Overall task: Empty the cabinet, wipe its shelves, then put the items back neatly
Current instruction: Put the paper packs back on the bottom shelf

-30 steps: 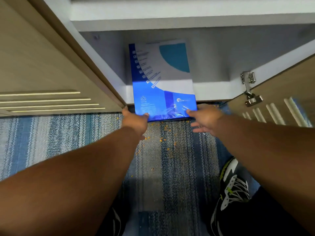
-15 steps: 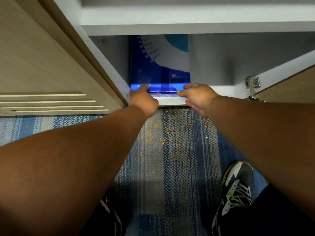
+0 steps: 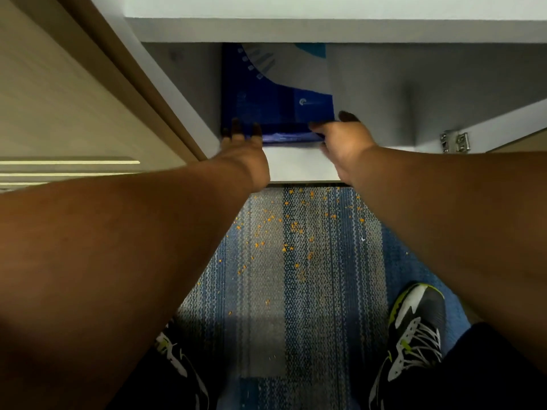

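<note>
The white cabinet (image 3: pixel 299 165) stands open, and its upper shelf (image 3: pixel 325 29) juts out over the space ahead of the fingers, cutting off the view of the back. Below the wrists is a blue and grey striped carpet (image 3: pixel 296 306). A wood-toned door (image 3: pixel 59 99) with pale slats swings out to the left of the left hand. The packet of paper (image 3: pixel 281 108) lies flat on the cabinet's bottom board against its left wall. Its long axis runs straight away from the fingers, with the dark blue end nearest them and the white and teal end farthest. That far end is hidden under the upper shelf. Near the right hand's fingertips the wrapper shows a round white logo beside a line of writing too blurred to read, and a row of small white marks curves farther in. Two dark shoes, the right shoe (image 3: pixel 414 329) and the left shoe (image 3: pixel 177 362), are near the bottom of the picture, well behind the hands. The left hand (image 3: pixel 242 152) reaches in with its fingers (image 3: pixel 236 128) straight and slightly apart, tips on the packet's near left corner. The right hand (image 3: pixel 344 137) is at the near right corner, but it is blurred and I cannot tell whether its fingers grip the packet or only push it. A metal hinge (image 3: pixel 455 142) is right of that hand, and orange crumbs (image 3: pixel 293 226) dot the carpet below the wrists.
</note>
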Tool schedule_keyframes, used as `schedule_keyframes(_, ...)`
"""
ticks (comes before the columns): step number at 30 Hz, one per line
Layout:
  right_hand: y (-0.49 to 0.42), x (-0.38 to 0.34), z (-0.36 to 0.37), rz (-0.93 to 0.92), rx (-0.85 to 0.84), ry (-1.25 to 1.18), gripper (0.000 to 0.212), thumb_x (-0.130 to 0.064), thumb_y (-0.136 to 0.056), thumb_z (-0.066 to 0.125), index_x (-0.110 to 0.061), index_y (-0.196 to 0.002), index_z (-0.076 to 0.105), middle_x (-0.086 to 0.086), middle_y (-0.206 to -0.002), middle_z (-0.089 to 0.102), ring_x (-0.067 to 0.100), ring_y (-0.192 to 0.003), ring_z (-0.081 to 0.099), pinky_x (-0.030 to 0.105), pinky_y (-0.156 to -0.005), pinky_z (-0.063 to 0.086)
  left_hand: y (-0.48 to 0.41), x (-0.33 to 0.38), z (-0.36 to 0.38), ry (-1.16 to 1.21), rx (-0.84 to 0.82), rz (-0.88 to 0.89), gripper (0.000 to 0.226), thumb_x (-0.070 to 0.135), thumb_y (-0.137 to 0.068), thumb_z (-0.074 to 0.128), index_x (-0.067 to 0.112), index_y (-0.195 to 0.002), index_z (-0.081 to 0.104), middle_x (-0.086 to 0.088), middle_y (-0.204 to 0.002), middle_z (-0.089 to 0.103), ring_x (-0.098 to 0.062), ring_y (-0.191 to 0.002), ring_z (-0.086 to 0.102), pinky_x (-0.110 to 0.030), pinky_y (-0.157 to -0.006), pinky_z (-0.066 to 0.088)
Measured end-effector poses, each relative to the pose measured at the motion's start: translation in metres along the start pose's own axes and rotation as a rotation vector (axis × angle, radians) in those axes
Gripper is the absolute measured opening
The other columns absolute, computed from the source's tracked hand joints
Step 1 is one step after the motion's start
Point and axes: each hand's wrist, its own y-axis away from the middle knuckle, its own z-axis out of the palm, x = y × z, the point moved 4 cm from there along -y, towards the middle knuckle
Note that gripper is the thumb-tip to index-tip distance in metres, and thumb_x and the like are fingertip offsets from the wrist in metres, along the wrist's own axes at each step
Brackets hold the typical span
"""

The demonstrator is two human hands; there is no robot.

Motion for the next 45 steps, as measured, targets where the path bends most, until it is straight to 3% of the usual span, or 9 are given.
schedule_keyframes(4, 0.005, 0.012, 0.011, 0.137, -0.043, 0.022, 0.043, -0.025, -0.086, 0.073, -0.008, -0.125, 0.063, 0.000, -0.108, 0.063, 0.020, -0.106, 0.062, 0.039, -0.103, 0.051, 0.003, 0.004, 0.015, -0.122, 0.147, 0.073, 0.092, 0.009, -0.093, 0.051, 0.023, -0.160, -0.011, -0.021, -0.165, -0.015, -0.042, -0.153, 0.001, -0.050, -0.121, 0.024)
schedule_keyframes(10, 0.000, -0.004, 0.041, 0.145, -0.179, 0.084, 0.055, -0.028, -0.089, 0.073, -0.021, -0.140, 0.053, -0.005, -0.135, 0.053, 0.016, -0.125, 0.048, 0.043, -0.104, 0.048, -0.029, 0.007, -0.009, -0.137, 0.028, -0.003, 0.080, 0.015, -0.102, 0.043, 0.027, -0.160, -0.011, -0.014, -0.165, -0.022, -0.039, -0.154, -0.009, -0.051, -0.124, 0.009)
schedule_keyframes(12, -0.008, -0.009, 0.034, 0.112, -0.158, 0.133, 0.061, -0.037, -0.087, 0.075, -0.023, -0.141, 0.051, -0.003, -0.141, 0.053, 0.019, -0.127, 0.050, 0.044, -0.101, 0.050, -0.035, 0.009, -0.013, -0.185, 0.019, -0.013, 0.070, 0.015, -0.105, 0.039, 0.021, -0.162, 0.000, -0.017, -0.168, -0.006, -0.039, -0.154, 0.001, -0.050, -0.124, 0.009)
schedule_keyframes(17, -0.020, -0.005, -0.012, 0.087, -0.003, 0.382, 0.056, -0.058, -0.092, 0.059, -0.017, -0.131, 0.060, 0.003, -0.125, 0.066, 0.025, -0.107, 0.064, 0.037, -0.075, 0.058, -0.007, 0.008, -0.013, -0.181, 0.067, 0.036, 0.046, 0.008, -0.098, 0.048, 0.002, -0.143, 0.047, -0.025, -0.145, 0.048, -0.041, -0.132, 0.047, -0.043, -0.105, 0.044)
schedule_keyframes(21, 0.003, 0.004, -0.037, 0.076, -0.028, 0.565, 0.058, -0.063, -0.089, 0.057, -0.017, -0.124, 0.064, 0.003, -0.119, 0.069, 0.027, -0.102, 0.068, 0.043, -0.080, 0.061, 0.027, -0.001, -0.007, 0.010, 0.098, 0.105, 0.077, 0.008, -0.089, 0.057, 0.018, -0.158, 0.024, -0.020, -0.159, 0.026, -0.036, -0.146, 0.028, -0.040, -0.116, 0.033)
schedule_keyframes(28, 0.075, 0.009, -0.056, -0.030, -0.105, 0.743, 0.040, -0.051, -0.089, 0.061, -0.026, -0.120, 0.069, 0.002, -0.114, 0.072, 0.027, -0.099, 0.072, 0.047, -0.089, 0.059, 0.077, -0.003, -0.012, 0.015, 0.184, 0.221, 0.063, 0.012, -0.089, 0.057, 0.018, -0.149, 0.043, -0.015, -0.147, 0.046, -0.032, -0.131, 0.050, -0.039, -0.107, 0.046)
schedule_keyframes(32, 0.116, 0.014, -0.062, -0.108, -0.148, 0.795, 0.024, -0.034, -0.093, 0.062, -0.019, -0.108, 0.073, 0.006, -0.104, 0.074, 0.026, -0.084, 0.070, 0.035, -0.079, 0.059, 0.111, -0.002, -0.015, 0.013, 0.257, 0.255, 0.060, 0.016, -0.089, 0.060, 0.026, -0.147, 0.046, -0.013, -0.145, 0.046, -0.032, -0.131, 0.050, -0.039, -0.104, 0.045)
schedule_keyframes(37, 0.197, 0.001, -0.082, -0.252, -0.172, 0.883, 0.024, -0.032, -0.097, 0.056, -0.015, -0.100, 0.072, 0.007, -0.103, 0.074, 0.031, -0.094, 0.073, 0.050, -0.089, 0.058, 0.200, 0.002, -0.046, -0.007, 0.319, 0.339, 0.060, 0.016, -0.092, 0.059, 0.025, -0.149, 0.044, -0.013, -0.147, 0.045, -0.034, -0.132, 0.049, -0.039, -0.107, 0.042)
schedule_keyframes(45, 0.393, -0.036, -0.126, -0.418, -0.050, 0.723, 0.020, -0.037, -0.096, 0.063, -0.022, -0.105, 0.072, -0.003, -0.094, 0.067, 0.016, -0.089, 0.062, 0.031, -0.085, 0.049, 0.405, -0.005, -0.062, 0.069, 0.429, 0.315, 0.054, 0.015, -0.093, 0.057, 0.030, -0.144, 0.050, -0.007, -0.146, 0.048, -0.028, -0.127, 0.054, -0.037, -0.097, 0.047)
